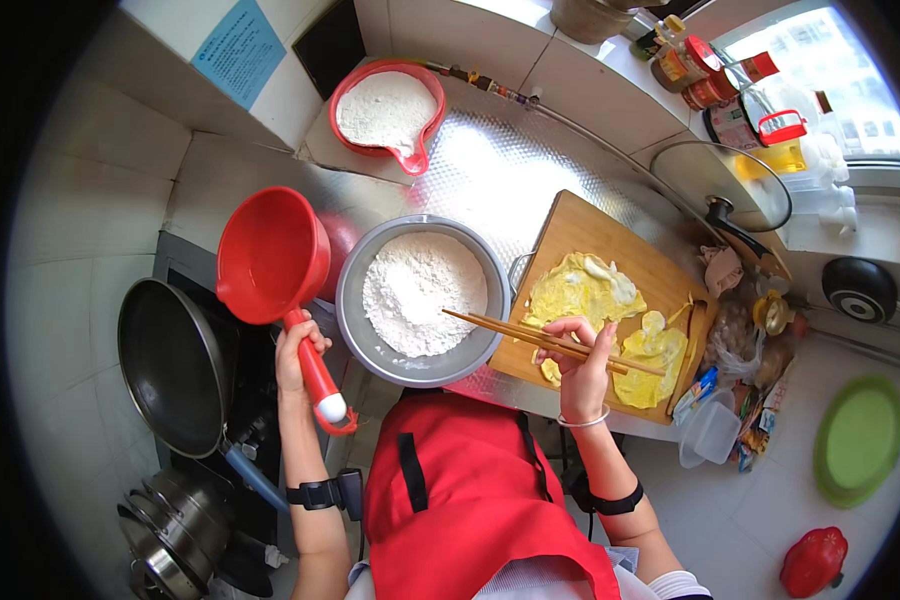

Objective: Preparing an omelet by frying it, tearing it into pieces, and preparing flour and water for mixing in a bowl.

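My left hand (298,352) grips the handle of a red plastic ladle (274,251), its bowl raised to the left of a grey mixing bowl (347,315). White flour (420,292) fills much of that bowl, heaped and lumpy. In my right hand (581,371) is a pair of wooden chopsticks (525,334), whose tips reach over the flour; whether they touch it I cannot tell. Under and beyond this hand lies a wooden cutting board (562,232) carrying yellow egg sheets (581,289), which look cooked.
A red scoop-shaped bowl (416,161) of flour (386,109) stands at the back. To the left, a wok (172,367) sits on the stove, with steel pots (180,525) nearer me. Right of the board are plastic bags (731,337), clear containers (709,435) and a glass lid (720,184).
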Motion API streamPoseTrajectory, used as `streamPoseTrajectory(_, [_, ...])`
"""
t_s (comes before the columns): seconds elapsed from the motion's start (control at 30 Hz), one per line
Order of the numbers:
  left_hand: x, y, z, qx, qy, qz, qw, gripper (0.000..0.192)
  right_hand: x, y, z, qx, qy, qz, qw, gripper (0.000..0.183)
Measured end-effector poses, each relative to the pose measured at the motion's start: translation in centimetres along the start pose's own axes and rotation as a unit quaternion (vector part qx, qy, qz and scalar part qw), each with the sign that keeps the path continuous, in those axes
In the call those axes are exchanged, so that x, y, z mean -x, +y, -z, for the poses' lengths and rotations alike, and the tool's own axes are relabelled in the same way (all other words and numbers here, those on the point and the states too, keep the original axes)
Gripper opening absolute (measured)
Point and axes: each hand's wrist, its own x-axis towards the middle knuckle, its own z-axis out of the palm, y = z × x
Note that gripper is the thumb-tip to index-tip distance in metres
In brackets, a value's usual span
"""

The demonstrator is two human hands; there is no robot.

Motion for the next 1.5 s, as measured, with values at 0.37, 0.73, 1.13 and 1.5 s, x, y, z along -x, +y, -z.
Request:
streamPoseTrajectory(0.37, [-3.9, -0.8, 0.4, -0.052, -0.001, 0.009, 0.999, 0.023, -6.7, 2.4, -3.9, 0.432, -0.078, 0.258, 0.861, 0.008])
streamPoseTrajectory(0.73, [-4.3, -1.4, -0.5, -0.118, 0.083, 0.02, 0.989, 0.043, -9.8, 5.4, -5.0, 0.368, -0.019, 0.235, 0.9, 0.006])
streamPoseTrajectory(1.13, [-0.5, -2.6, 1.0, -0.065, 0.078, -0.002, 0.995, 0.056, -2.7, 5.3, -4.6, 0.429, -0.222, 0.239, 0.842, 0.008])
streamPoseTrajectory(1.5, [4.7, -14.2, 3.4, -0.024, 0.192, 0.04, 0.98, 0.056, -5.0, 7.2, -5.6, 0.413, -0.202, 0.329, 0.825, 0.012])
